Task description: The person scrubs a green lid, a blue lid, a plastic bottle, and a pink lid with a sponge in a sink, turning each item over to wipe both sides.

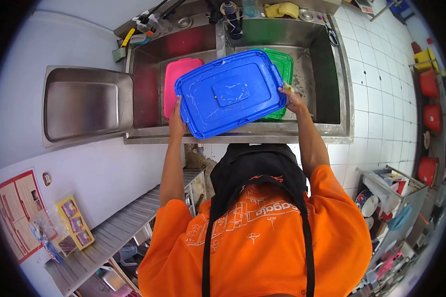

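A large blue plastic lid [203,106] is held tilted over the double sink, with whitish streaks like suds on its face. My left hand [177,121] grips its left edge, the fingers partly hidden at the rim. At the opposite edge, my right hand [293,100] is closed on the lid, with a small yellowish piece, perhaps a sponge [288,87], by the fingers. Beneath it, a pink lid [171,74] lies in the left basin and a green lid [285,63] in the right one; the blue lid covers part of both.
The steel sink [346,99] has a faucet [231,17] at the back. Yellow sponges [281,10] and scissors [331,33] lie on its rim. Left of it is a steel drainboard [86,101]. A slatted shelf [119,230] stands lower left, and a loaded rack [401,198] on the right.
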`<state>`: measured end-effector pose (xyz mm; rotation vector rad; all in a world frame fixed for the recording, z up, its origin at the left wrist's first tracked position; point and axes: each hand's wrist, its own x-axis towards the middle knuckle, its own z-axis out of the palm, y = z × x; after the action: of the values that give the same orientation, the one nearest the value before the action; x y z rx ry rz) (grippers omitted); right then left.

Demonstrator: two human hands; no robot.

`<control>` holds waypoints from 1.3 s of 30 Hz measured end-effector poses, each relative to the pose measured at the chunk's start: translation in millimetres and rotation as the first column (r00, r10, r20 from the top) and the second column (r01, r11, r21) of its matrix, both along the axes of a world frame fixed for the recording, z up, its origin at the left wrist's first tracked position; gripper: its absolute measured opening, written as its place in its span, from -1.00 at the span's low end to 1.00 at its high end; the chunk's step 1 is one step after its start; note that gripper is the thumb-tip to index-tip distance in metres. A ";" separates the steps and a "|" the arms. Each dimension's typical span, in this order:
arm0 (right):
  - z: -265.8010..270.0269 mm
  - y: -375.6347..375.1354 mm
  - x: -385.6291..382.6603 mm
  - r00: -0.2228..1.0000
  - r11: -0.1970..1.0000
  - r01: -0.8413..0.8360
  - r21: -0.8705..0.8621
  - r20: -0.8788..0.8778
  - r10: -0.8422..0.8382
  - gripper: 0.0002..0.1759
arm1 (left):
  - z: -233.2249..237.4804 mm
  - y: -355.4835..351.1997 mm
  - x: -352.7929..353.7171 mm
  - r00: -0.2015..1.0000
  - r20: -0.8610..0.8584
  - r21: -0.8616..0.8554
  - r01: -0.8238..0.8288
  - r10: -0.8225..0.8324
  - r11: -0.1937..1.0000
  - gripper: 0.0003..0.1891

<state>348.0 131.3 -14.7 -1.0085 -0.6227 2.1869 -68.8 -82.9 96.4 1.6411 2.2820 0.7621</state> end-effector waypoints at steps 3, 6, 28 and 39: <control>-7.1 -4.8 -6.7 0.993 0.997 0.052 0.057 0.100 -0.058 -0.42 | -6.5 -15.5 -2.3 0.977 0.196 0.059 -0.095 0.082 0.994 -0.27; 15.3 -15.6 -6.8 0.994 0.999 -0.016 0.050 0.107 0.011 -0.46 | -10.2 -19.2 -8.2 0.930 0.310 0.109 -0.241 0.198 0.964 -0.39; 168.4 296.4 -184.0 0.367 0.332 -0.383 0.862 0.472 -0.802 -0.55 | -85.4 1.1 -40.6 0.795 0.397 -0.121 -0.450 0.458 0.885 -0.43; 158.4 328.7 -218.3 0.046 0.220 -0.878 0.424 0.533 -0.845 -0.23 | -15.7 12.0 13.8 0.678 0.462 0.079 -0.674 0.572 0.735 -0.52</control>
<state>129.7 460.0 143.7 -1.4429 -2.3717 -0.2884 -54.9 -70.9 80.6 0.5906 2.4802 1.4324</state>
